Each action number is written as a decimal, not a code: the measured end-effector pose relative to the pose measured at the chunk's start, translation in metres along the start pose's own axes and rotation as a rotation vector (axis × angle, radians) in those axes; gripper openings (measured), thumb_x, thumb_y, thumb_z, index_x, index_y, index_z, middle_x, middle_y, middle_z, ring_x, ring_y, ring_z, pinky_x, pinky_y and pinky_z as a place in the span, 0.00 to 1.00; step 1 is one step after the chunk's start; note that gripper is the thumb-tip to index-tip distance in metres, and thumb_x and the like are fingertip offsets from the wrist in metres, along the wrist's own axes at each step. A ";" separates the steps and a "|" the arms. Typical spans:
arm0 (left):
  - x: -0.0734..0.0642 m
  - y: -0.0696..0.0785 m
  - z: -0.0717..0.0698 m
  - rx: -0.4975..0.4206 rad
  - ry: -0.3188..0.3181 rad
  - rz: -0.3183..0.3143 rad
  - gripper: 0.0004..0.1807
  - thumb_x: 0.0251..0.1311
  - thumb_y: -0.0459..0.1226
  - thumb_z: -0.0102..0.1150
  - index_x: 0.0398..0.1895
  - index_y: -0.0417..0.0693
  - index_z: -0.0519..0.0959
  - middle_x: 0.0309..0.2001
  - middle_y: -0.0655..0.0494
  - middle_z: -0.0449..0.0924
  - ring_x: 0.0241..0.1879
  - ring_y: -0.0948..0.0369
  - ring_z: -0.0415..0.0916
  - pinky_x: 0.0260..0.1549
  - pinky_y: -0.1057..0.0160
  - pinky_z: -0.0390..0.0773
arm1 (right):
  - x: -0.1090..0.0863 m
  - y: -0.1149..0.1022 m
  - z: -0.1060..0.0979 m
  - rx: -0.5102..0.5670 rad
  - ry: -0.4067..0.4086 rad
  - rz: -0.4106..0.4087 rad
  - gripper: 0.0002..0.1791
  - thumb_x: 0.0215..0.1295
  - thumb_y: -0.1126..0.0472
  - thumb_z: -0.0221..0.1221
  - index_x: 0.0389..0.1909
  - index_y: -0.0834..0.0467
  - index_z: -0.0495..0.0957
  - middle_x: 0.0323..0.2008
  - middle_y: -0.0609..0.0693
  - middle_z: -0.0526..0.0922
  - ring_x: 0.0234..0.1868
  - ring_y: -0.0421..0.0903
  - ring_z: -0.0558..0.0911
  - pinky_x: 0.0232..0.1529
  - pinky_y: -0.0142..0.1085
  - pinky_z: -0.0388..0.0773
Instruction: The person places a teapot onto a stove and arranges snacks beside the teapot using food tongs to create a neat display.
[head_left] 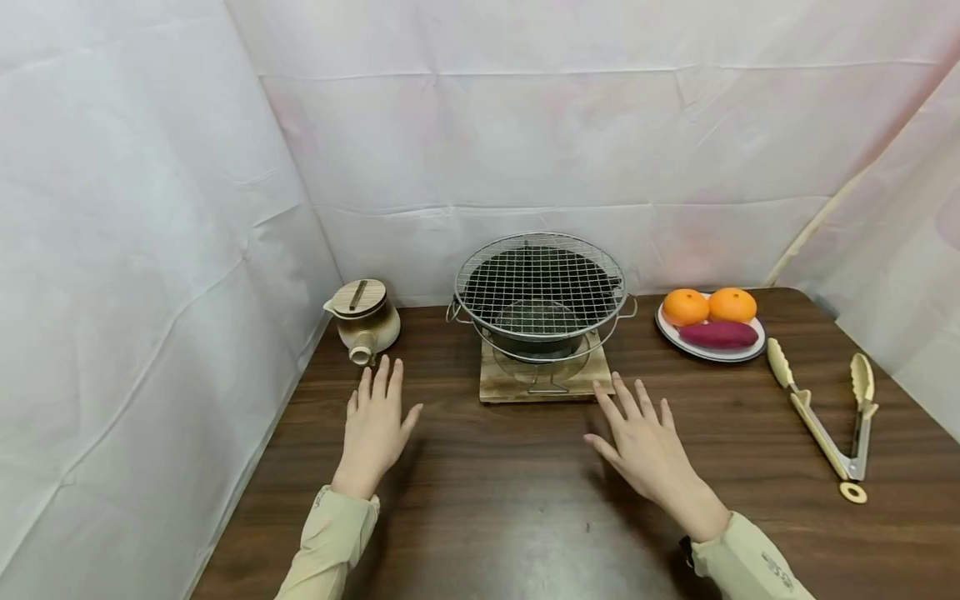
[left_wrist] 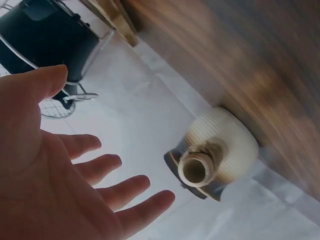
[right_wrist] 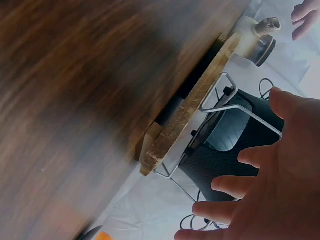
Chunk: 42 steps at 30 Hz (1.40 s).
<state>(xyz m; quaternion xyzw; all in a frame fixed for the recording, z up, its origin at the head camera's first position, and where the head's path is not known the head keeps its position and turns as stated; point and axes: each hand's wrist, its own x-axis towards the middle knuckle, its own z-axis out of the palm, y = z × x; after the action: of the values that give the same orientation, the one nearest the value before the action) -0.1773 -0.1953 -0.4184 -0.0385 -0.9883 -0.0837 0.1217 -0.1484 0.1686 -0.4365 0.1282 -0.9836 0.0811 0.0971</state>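
Observation:
My left hand (head_left: 372,431) hovers palm down over the table with its fingers spread, holding nothing. Just beyond its fingertips stands a cream and brown teapot (head_left: 378,329) with a wooden lid; its hollow side handle (left_wrist: 196,170) points toward me. My right hand (head_left: 645,446), also spread and empty, is over the table in front of a round charcoal grill (head_left: 542,292). A wire mesh tops the black bowl (right_wrist: 235,145) of this grill, which stands on a wooden board (head_left: 498,385). In the head view the right fingertips come close to the board's front right corner.
On the right, a white plate (head_left: 720,353) with a dark rim carries two oranges (head_left: 686,307) and a purple sweet potato (head_left: 720,335). Tongs (head_left: 825,433) with cream tips lie spread at the table's right side. White cloth (head_left: 525,142) hangs behind and along both sides.

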 end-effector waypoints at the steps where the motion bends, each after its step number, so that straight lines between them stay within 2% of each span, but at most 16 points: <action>1: 0.003 -0.002 -0.001 -0.007 0.002 -0.007 0.42 0.65 0.51 0.56 0.76 0.44 0.52 0.75 0.40 0.50 0.72 0.37 0.51 0.63 0.34 0.63 | 0.001 0.000 0.000 0.002 0.001 -0.002 0.40 0.65 0.40 0.56 0.73 0.51 0.59 0.73 0.61 0.59 0.72 0.67 0.58 0.64 0.71 0.57; 5: 0.013 -0.012 -0.004 -0.029 0.004 -0.042 0.42 0.65 0.50 0.56 0.75 0.43 0.51 0.75 0.39 0.51 0.72 0.37 0.52 0.60 0.33 0.65 | 0.004 0.002 0.002 0.003 0.012 -0.006 0.39 0.65 0.40 0.55 0.73 0.52 0.59 0.73 0.61 0.59 0.71 0.68 0.59 0.63 0.71 0.58; 11: 0.027 -0.025 0.001 -0.041 0.002 -0.094 0.41 0.66 0.49 0.54 0.75 0.41 0.52 0.75 0.38 0.49 0.71 0.35 0.52 0.57 0.32 0.68 | 0.004 0.007 0.007 0.007 0.007 0.001 0.39 0.65 0.41 0.56 0.73 0.52 0.59 0.72 0.61 0.60 0.71 0.69 0.60 0.62 0.71 0.59; 14: 0.035 -0.032 0.004 -0.080 0.019 -0.135 0.40 0.66 0.49 0.54 0.75 0.41 0.52 0.74 0.36 0.50 0.70 0.34 0.53 0.56 0.32 0.68 | 0.005 0.009 0.009 0.006 0.016 -0.005 0.39 0.65 0.41 0.56 0.73 0.52 0.59 0.72 0.61 0.60 0.70 0.68 0.61 0.62 0.71 0.59; 18: 0.046 -0.043 0.008 -0.171 0.031 -0.228 0.38 0.67 0.49 0.51 0.73 0.40 0.54 0.73 0.35 0.50 0.68 0.33 0.54 0.55 0.32 0.69 | 0.006 0.011 0.012 0.006 0.019 -0.010 0.39 0.65 0.41 0.56 0.73 0.52 0.60 0.72 0.61 0.61 0.70 0.68 0.62 0.61 0.71 0.60; 22: 0.051 -0.055 0.011 -0.240 -0.015 -0.318 0.38 0.68 0.50 0.47 0.74 0.40 0.53 0.74 0.34 0.47 0.69 0.33 0.53 0.55 0.31 0.68 | 0.005 0.011 0.014 0.014 -0.001 -0.012 0.38 0.65 0.41 0.56 0.73 0.52 0.60 0.72 0.61 0.60 0.70 0.68 0.61 0.62 0.71 0.60; 26: 0.055 -0.062 0.013 -0.347 -0.043 -0.358 0.39 0.68 0.52 0.45 0.75 0.42 0.50 0.73 0.34 0.48 0.68 0.33 0.54 0.57 0.31 0.66 | 0.006 0.010 0.015 0.021 -0.003 -0.013 0.38 0.66 0.41 0.55 0.73 0.52 0.60 0.72 0.61 0.60 0.70 0.68 0.62 0.62 0.71 0.59; 31: 0.062 -0.068 0.015 -0.479 -0.007 -0.375 0.41 0.67 0.53 0.45 0.74 0.38 0.51 0.69 0.27 0.53 0.64 0.31 0.58 0.59 0.33 0.63 | 0.008 0.009 0.015 0.029 -0.003 -0.016 0.38 0.66 0.41 0.56 0.72 0.52 0.61 0.72 0.61 0.61 0.70 0.68 0.62 0.61 0.71 0.60; 35: 0.068 -0.072 0.018 -0.583 -0.042 -0.410 0.41 0.68 0.52 0.44 0.75 0.37 0.47 0.70 0.28 0.55 0.67 0.35 0.57 0.65 0.37 0.61 | 0.009 0.010 0.017 0.025 -0.006 -0.016 0.38 0.65 0.40 0.56 0.72 0.52 0.61 0.72 0.61 0.61 0.70 0.67 0.63 0.61 0.71 0.60; 39: 0.075 -0.073 0.019 -0.654 -0.079 -0.468 0.40 0.69 0.51 0.42 0.75 0.39 0.46 0.67 0.32 0.61 0.63 0.39 0.65 0.60 0.42 0.69 | 0.011 0.011 0.019 0.025 -0.009 -0.013 0.38 0.65 0.40 0.56 0.72 0.53 0.61 0.72 0.61 0.61 0.70 0.67 0.63 0.61 0.72 0.60; 42: 0.079 -0.071 0.019 -0.770 -0.094 -0.525 0.39 0.69 0.51 0.42 0.75 0.40 0.46 0.65 0.33 0.62 0.60 0.41 0.68 0.56 0.45 0.76 | 0.013 0.011 0.019 0.028 -0.016 -0.008 0.38 0.65 0.40 0.55 0.72 0.53 0.61 0.72 0.61 0.61 0.70 0.67 0.63 0.61 0.72 0.60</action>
<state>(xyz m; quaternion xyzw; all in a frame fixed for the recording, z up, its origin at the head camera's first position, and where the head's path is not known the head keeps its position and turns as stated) -0.2648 -0.2574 -0.4280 0.1667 -0.8660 -0.4706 0.0283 -0.1664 0.1729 -0.4535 0.1341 -0.9826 0.0934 0.0878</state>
